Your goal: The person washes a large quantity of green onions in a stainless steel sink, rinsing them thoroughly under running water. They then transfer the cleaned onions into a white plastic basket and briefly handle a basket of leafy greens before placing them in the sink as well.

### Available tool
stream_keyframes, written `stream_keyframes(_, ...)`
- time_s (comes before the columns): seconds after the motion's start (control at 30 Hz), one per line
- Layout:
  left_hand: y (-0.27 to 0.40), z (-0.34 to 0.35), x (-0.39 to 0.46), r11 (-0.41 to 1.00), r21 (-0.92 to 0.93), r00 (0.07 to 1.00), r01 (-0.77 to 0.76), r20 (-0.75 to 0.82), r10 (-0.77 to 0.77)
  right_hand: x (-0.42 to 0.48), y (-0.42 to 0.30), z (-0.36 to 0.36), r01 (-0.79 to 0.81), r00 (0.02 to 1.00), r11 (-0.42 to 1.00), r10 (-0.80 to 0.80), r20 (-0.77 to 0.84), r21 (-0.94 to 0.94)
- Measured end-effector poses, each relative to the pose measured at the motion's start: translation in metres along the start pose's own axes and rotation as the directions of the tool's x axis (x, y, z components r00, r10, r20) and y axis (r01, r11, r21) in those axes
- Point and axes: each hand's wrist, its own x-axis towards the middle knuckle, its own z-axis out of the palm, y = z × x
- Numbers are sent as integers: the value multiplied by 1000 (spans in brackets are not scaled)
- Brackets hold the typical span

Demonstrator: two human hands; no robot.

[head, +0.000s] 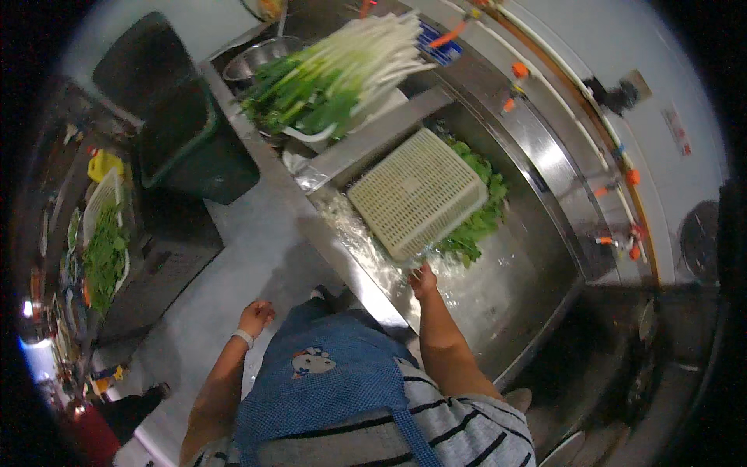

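An upturned cream plastic basket (417,192) lies over leafy greens (478,204) in the water of a steel sink (508,298). My right hand (422,282) reaches into the sink at the basket's near edge, fingers partly spread; whether it touches the basket is unclear. Away from the sink, my left hand (255,318) hangs over the floor with curled fingers, and nothing shows in it. A large pile of scallions (344,76), roots towards the wall, rests on a white container (315,135) in the neighbouring basin.
A dark green bin (204,152) stands left of the sink. Further left, a white basket (124,274) holds leafy greens beside a yellow container (105,165). Taps with orange handles (520,70) line the wall. A metal bowl (257,61) sits behind the scallions.
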Motion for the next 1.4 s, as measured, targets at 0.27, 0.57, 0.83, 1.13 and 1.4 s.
stream_keyframes(0.27,-153,-90,25,943,-297,966,149,-159,-203,79,-85,-3,694,487,538,-840,-237,-479)
stream_keyframes(0.57,-301,-148,-86,538,759,902,368,-152,-403,-103,-34,249,716,-60,-551,-662,748,-430)
stream_keyframes(0.83,-377,-196,-43,717,646,932,260,-361,-13,-112,37,398,961,56,-232,-368,928,-150)
stream_keyframes(1.13,-63,-367,3,978,11,21,-210,-1000,15,-57,87,540,972,181,-122,-140,973,-199)
stream_keyframes(1.4,-4,-517,-16,951,276,-154,-141,-955,254,-163,294,721,898,116,363,349,930,-249)
